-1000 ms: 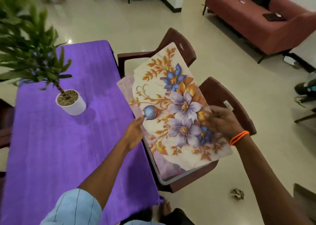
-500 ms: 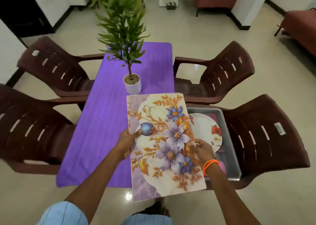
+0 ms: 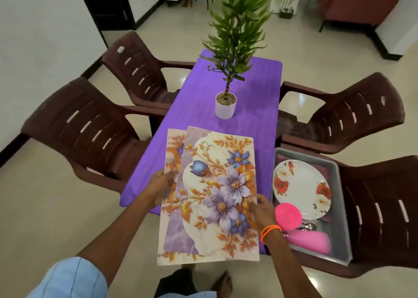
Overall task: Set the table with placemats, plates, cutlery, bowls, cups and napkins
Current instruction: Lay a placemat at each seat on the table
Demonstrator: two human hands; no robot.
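Head view: left hand (image 3: 161, 185) and right hand (image 3: 262, 208) each pinch an edge of the fanned floral placemats (image 3: 217, 196) at lower centre, over the purple table's (image 3: 255, 121) near end, likely to separate one.

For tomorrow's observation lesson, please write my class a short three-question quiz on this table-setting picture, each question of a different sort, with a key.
1. True or false: the flowered plate lies on the purple table.
2. What do the left hand and right hand hold?
A. napkins
B. flowered placemats
C. a bowl
3. Fill in: the potted plant stands on the ____.

Key:
1. False; it lies in the grey tray on a chair.
2. B; one hand grips each side edge.
3. Table.
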